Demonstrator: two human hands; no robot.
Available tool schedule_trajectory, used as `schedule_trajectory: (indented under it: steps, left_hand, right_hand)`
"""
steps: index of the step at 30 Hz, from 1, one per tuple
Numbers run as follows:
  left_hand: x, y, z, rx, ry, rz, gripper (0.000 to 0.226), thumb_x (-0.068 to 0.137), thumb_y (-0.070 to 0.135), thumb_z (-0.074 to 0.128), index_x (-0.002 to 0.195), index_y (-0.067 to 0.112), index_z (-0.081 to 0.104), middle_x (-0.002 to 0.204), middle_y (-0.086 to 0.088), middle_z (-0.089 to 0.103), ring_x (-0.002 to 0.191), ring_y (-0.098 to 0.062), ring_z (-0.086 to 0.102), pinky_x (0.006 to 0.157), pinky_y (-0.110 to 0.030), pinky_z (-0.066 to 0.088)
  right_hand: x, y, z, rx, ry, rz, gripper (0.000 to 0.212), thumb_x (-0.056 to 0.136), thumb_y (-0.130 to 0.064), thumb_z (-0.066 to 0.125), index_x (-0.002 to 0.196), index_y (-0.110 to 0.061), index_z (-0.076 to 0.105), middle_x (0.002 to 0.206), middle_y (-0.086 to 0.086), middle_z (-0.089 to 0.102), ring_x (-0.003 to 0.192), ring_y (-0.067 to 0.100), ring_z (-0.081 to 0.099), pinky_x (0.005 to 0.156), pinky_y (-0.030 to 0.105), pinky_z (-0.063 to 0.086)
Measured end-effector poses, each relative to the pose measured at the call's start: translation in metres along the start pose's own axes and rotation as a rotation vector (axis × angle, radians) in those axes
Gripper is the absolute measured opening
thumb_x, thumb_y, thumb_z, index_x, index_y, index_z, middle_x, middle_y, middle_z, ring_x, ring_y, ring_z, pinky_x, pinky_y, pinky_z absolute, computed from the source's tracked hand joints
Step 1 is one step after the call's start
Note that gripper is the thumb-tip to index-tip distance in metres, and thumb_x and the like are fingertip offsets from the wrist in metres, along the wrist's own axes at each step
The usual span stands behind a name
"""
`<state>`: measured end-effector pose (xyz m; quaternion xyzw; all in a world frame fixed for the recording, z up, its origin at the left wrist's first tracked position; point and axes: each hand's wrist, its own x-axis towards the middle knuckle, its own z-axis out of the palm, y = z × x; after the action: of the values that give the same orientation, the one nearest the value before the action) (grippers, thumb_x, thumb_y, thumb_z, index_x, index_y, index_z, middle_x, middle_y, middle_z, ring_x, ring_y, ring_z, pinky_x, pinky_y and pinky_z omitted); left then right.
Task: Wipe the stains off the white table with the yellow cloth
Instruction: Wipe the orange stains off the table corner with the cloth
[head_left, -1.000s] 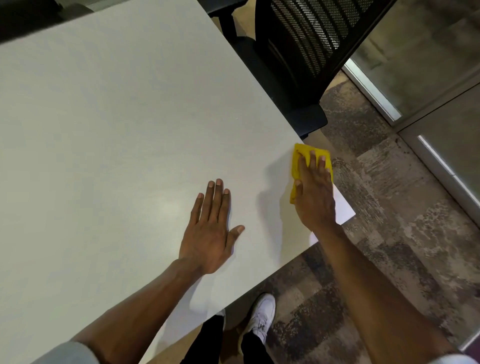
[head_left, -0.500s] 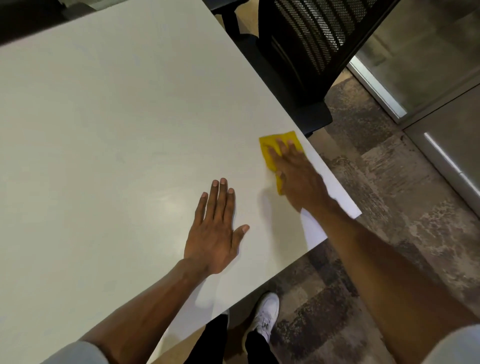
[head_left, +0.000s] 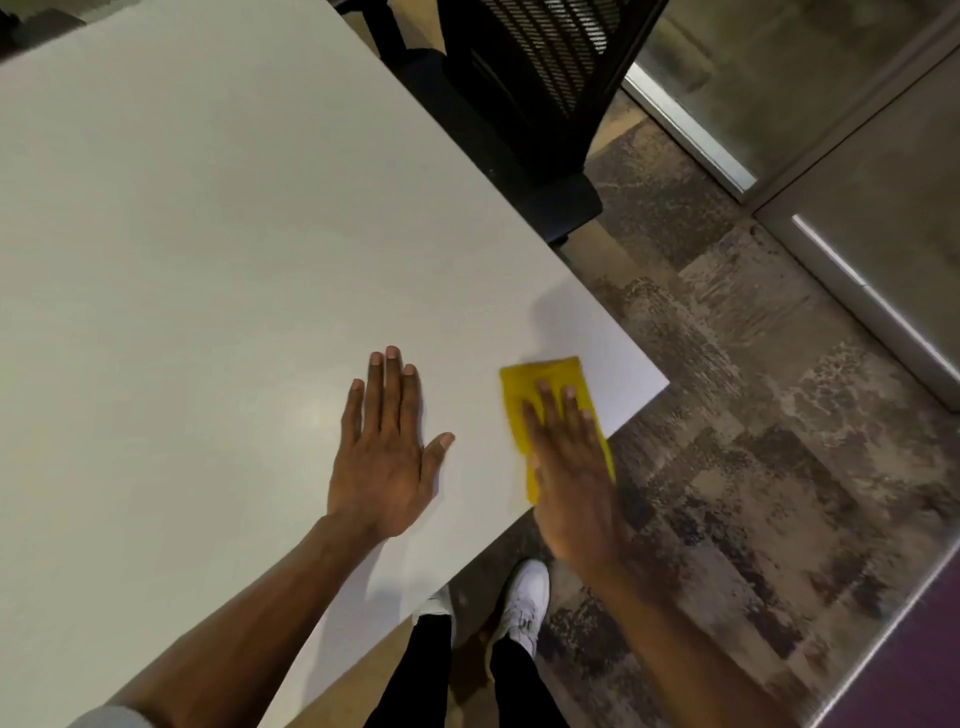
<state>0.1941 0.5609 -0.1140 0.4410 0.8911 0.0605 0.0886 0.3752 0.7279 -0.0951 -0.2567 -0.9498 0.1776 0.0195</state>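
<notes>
A yellow cloth (head_left: 540, 382), folded into a rough rectangle, lies flat on a white table (head_left: 208, 234) at the table's near right corner. Its long axis runs from the far left toward the near right, and its near end reaches the table's near edge. The right hand (head_left: 569, 457) lies palm-down directly on the cloth with the fingers straight and close together, pressing rather than pinching; the far strip of cloth shows beyond the fingertips. The hand is slightly blurred, so it looks to be mid-stroke.

The left hand (head_left: 384, 441) rests flat and spread on the bare tabletop just to the left of the cloth, holding nothing, apparently bracing. Of the 2 hands, only the right touches the cloth.

No stains can be made out on the surface. Almost all the unwiped table lies to the left and farther away, so the next stroke probably has to travel that way, away from the corner.

Beyond the far right edge stands a black mesh chair (head_left: 545, 78). Patterned carpet (head_left: 753, 415) lies below.
</notes>
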Motion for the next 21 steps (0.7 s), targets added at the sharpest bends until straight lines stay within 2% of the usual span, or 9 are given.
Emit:
schedule_trajectory:
  steps: [2, 5, 8, 10, 13, 17, 19, 21]
  left_hand:
    - [0.001, 0.005, 0.002, -0.026, 0.022, -0.002, 0.085, 0.112, 0.057, 0.021, 0.172, -0.001, 0.002, 0.182, -0.022, -0.008, 0.171, -0.038, -0.007, 0.136, -0.061, 0.014]
    - [0.005, 0.023, 0.004, -0.056, 0.055, -0.048, 0.085, 0.112, 0.05, 0.029, 0.17, -0.006, 0.007, 0.181, -0.027, -0.004, 0.17, -0.042, -0.004, 0.135, -0.064, 0.014]
    - [0.012, 0.05, 0.006, -0.05, 0.047, 0.006, 0.082, 0.112, 0.048, 0.034, 0.171, -0.005, 0.012, 0.182, -0.025, -0.003, 0.171, -0.04, -0.004, 0.137, -0.06, 0.012]
    - [0.018, 0.067, 0.01, -0.07, 0.055, 0.048, 0.08, 0.112, 0.045, 0.035, 0.171, -0.005, 0.014, 0.182, -0.024, 0.001, 0.171, -0.04, 0.0, 0.137, -0.059, 0.016]
    - [0.025, 0.088, 0.013, -0.118, 0.084, -0.005, 0.078, 0.111, 0.042, 0.035, 0.168, -0.009, 0.018, 0.18, -0.028, 0.009, 0.17, -0.043, 0.007, 0.135, -0.061, 0.021]
    - [0.022, 0.095, 0.016, -0.03, 0.081, -0.039, 0.079, 0.113, 0.043, 0.033, 0.169, -0.009, 0.015, 0.181, -0.027, 0.006, 0.171, -0.039, 0.003, 0.136, -0.058, 0.017]
    - [0.021, 0.093, 0.018, -0.026, 0.075, -0.04, 0.079, 0.113, 0.044, 0.033, 0.17, -0.007, 0.012, 0.182, -0.024, 0.002, 0.171, -0.036, -0.001, 0.137, -0.057, 0.015]
    - [0.023, 0.094, 0.019, -0.031, 0.085, -0.049, 0.08, 0.113, 0.045, 0.033, 0.171, -0.006, 0.011, 0.182, -0.023, 0.002, 0.171, -0.035, -0.002, 0.138, -0.056, 0.013]
  right_hand:
    - [-0.015, -0.002, 0.0, 0.005, -0.034, -0.053, 0.081, 0.095, 0.0, 0.057, 0.167, -0.016, 0.022, 0.177, 0.007, 0.009, 0.164, 0.032, 0.0, 0.13, 0.055, 0.019]
    - [-0.007, 0.012, -0.007, -0.005, -0.037, -0.1, 0.08, 0.094, 0.001, 0.055, 0.166, -0.014, 0.024, 0.176, 0.008, 0.01, 0.164, 0.032, 0.001, 0.129, 0.054, 0.021]
    - [0.024, 0.04, -0.016, -0.006, -0.011, 0.026, 0.08, 0.095, -0.002, 0.052, 0.167, -0.013, 0.02, 0.176, 0.011, 0.009, 0.163, 0.035, -0.001, 0.131, 0.055, 0.017]
    - [0.047, 0.058, -0.023, 0.005, 0.016, 0.096, 0.075, 0.099, -0.003, 0.056, 0.166, -0.011, 0.023, 0.176, 0.013, 0.011, 0.163, 0.036, 0.001, 0.132, 0.054, 0.014]
    - [0.056, 0.068, -0.023, 0.007, 0.046, 0.117, 0.079, 0.096, 0.002, 0.06, 0.165, -0.009, 0.025, 0.175, 0.015, 0.013, 0.163, 0.038, 0.002, 0.132, 0.054, 0.012]
    - [0.002, 0.038, -0.02, 0.05, 0.071, 0.085, 0.085, 0.088, 0.005, 0.056, 0.166, -0.01, 0.023, 0.176, 0.013, 0.008, 0.163, 0.036, -0.003, 0.13, 0.055, 0.016]
    - [-0.037, 0.016, -0.018, 0.086, 0.045, 0.062, 0.09, 0.082, 0.004, 0.047, 0.167, -0.01, 0.02, 0.177, 0.012, 0.003, 0.163, 0.036, -0.004, 0.129, 0.054, 0.021]
    - [-0.056, 0.005, -0.011, 0.137, 0.095, 0.1, 0.09, 0.079, 0.006, 0.04, 0.166, -0.009, 0.022, 0.177, 0.011, 0.007, 0.163, 0.037, -0.001, 0.127, 0.054, 0.029]
